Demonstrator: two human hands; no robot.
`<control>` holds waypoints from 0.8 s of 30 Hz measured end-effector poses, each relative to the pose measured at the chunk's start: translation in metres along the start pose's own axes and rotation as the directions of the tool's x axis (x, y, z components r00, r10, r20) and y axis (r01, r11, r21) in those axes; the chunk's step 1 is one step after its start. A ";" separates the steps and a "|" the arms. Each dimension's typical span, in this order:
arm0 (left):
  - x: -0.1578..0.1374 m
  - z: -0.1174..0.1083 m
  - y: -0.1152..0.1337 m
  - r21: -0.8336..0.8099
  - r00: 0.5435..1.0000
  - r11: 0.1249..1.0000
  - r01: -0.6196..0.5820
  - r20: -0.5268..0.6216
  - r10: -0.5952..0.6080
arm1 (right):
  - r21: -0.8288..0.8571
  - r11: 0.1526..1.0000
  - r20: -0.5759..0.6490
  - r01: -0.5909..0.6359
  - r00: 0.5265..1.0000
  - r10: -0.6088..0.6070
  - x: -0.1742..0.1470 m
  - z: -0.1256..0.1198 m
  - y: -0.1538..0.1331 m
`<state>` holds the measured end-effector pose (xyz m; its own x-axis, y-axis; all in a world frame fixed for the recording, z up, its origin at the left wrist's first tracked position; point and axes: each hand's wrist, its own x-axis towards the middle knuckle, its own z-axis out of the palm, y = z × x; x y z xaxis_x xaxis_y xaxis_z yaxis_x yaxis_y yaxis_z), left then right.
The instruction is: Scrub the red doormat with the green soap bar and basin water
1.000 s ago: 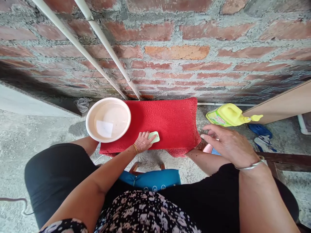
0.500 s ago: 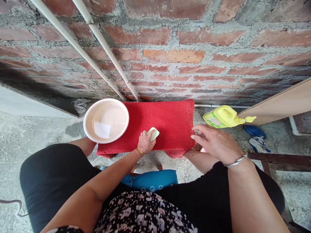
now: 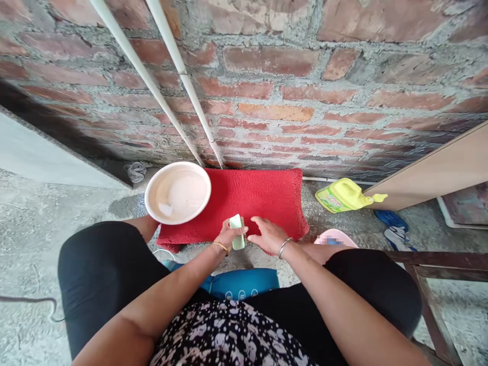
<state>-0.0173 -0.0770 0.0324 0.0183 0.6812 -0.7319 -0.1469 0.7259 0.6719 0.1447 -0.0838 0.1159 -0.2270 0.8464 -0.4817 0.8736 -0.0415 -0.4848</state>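
Observation:
My left hand (image 3: 227,235) grips a pale green scrub brush (image 3: 236,223) over the front edge of a red cloth (image 3: 263,190). The brush is turned on its side, with its bristles facing right. Close to those bristles is my right hand (image 3: 270,235), its thumb and fingers apart and nothing between them. At the left end of the cloth stands a white basin (image 3: 177,219) with water in it. What supports the cloth is hidden beneath it.
A yellow jug with a pump (image 3: 340,195) stands on the concrete floor at right, near a pink basin (image 3: 324,235). Behind the cloth rise a brick wall (image 3: 270,61) and two white pipes (image 3: 196,101). A grey rag (image 3: 136,172) lies left. A dark wooden frame (image 3: 438,259) is at right.
My right hand has moved left from the cloth's right edge to beside the brush. My left hand has drawn the brush nearer and turned it on its side. The view has shifted.

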 end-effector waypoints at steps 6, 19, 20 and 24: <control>-0.024 0.002 -0.001 -0.276 0.996 0.959 -0.066 0.044 0.081 | 0.250 0.965 0.029 -0.079 0.997 0.074 0.008 0.056 -0.016; -0.018 -0.051 -0.002 0.196 0.953 0.953 0.230 0.155 -0.262 | 0.164 0.984 0.078 -0.071 0.995 0.059 0.010 0.062 -0.007; -0.017 -0.051 -0.002 0.190 0.950 0.951 0.244 0.148 -0.274 | 0.138 0.989 0.061 -0.055 0.997 0.047 0.010 0.066 -0.008; -0.012 -0.052 0.002 0.202 0.943 0.942 0.269 0.145 -0.300 | 0.035 0.998 0.039 -0.049 0.998 0.048 0.011 0.079 -0.015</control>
<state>-0.0696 -0.0886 0.0367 0.2048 0.4378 -0.8754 0.0663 0.8861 0.4587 0.0952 -0.1154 0.0600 -0.2017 0.8220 -0.5326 0.8680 -0.1019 -0.4860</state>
